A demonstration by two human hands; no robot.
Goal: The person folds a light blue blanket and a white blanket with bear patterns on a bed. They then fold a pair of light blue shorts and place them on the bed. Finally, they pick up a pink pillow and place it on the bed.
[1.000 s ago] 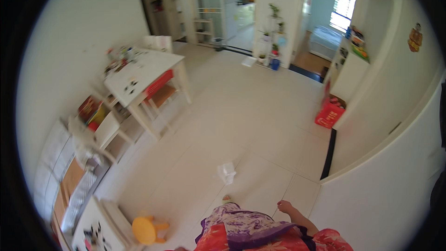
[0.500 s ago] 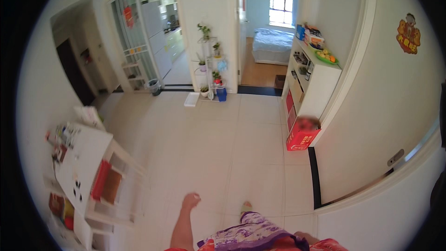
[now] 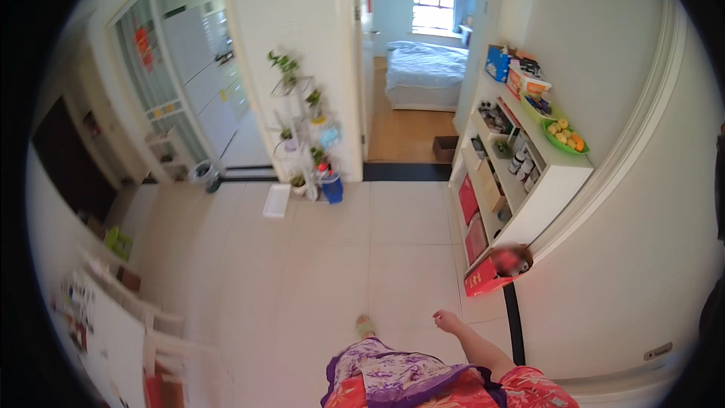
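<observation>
The right hand, loosely curled, hangs above pale floor tiles; I cannot tell whether it holds anything. The left hand is unseen. Farther right, a red rectangular box stands at the white shelf unit's near end.

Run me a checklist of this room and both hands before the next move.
1. Right hand in view: ok, out over the floor.
2. Right hand empty: cannot tell for sure; nothing shows in it, but it is small in the picture.
3. Left hand in view: not ok, outside the picture.
4. Red box beside the shelf: ok, it stands at the near end; its contents are blurred.
5. Fruit in the green bowl: ok, on top of the shelf.
6. White tray off the floor: not ok, it lies there near the blue bucket.
</observation>
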